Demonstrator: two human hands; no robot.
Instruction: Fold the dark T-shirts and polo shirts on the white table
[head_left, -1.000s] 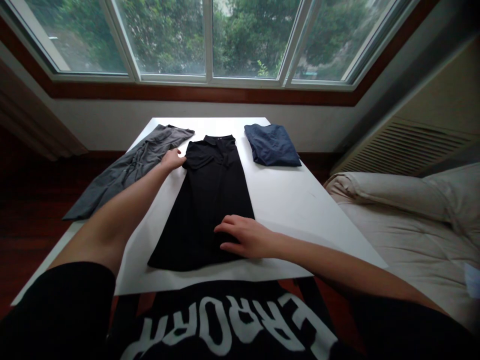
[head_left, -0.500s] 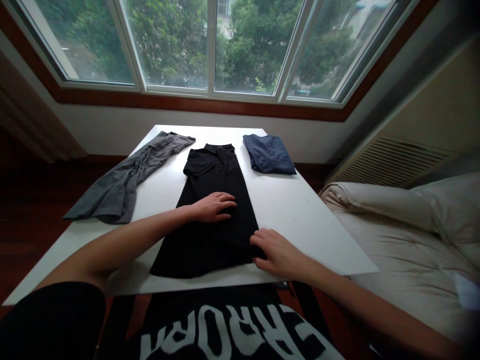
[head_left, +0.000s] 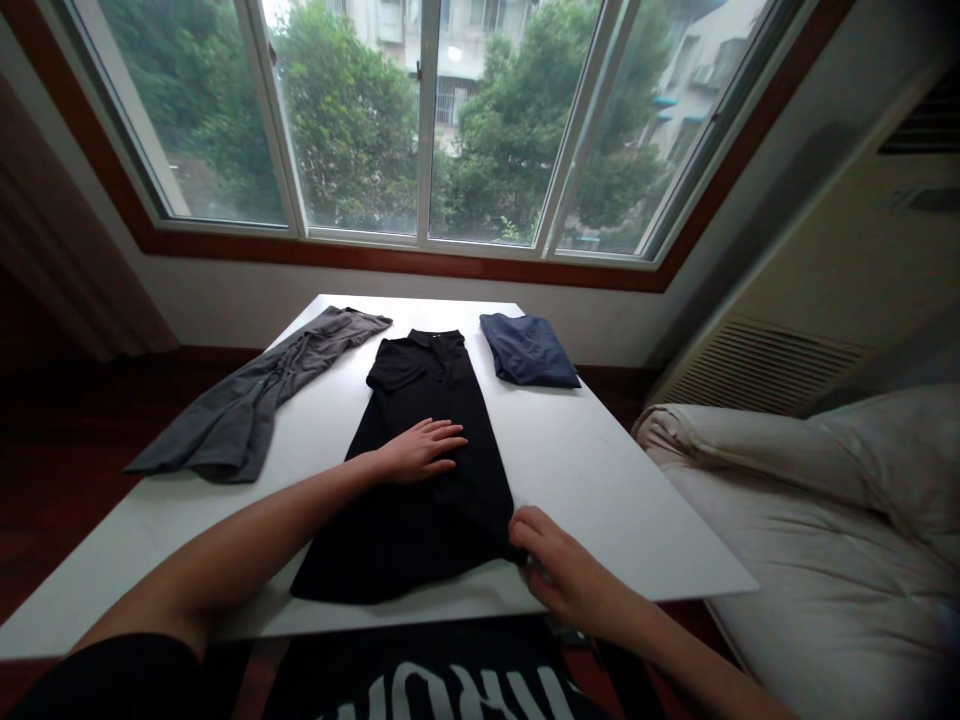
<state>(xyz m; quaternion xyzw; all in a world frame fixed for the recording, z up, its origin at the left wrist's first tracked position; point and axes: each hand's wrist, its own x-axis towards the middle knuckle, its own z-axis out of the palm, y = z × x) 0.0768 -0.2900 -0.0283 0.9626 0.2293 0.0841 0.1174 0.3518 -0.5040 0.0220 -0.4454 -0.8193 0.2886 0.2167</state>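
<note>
A black collared shirt (head_left: 405, 545) lies lengthwise on the white table (head_left: 600, 500), its collar toward the window and its sides folded in at the top. My left hand (head_left: 422, 450) rests flat on the middle of the shirt, fingers stretched out. At the shirt's near right corner my right hand (head_left: 551, 560) has its fingers closed on the hem, which bunches slightly there. Its fingertips are partly hidden by the cloth.
Crumpled grey trousers (head_left: 247, 410) lie along the table's left side. A folded dark blue garment (head_left: 529, 350) sits at the far right. A beige couch (head_left: 810, 530) stands right of the table, and a window (head_left: 420, 130) is beyond it.
The view has tilted up, so everything appears lower. My right hand now grips the shirt's near right corner, and the hem there has shifted a little. My left hand stays flat on the shirt.
</note>
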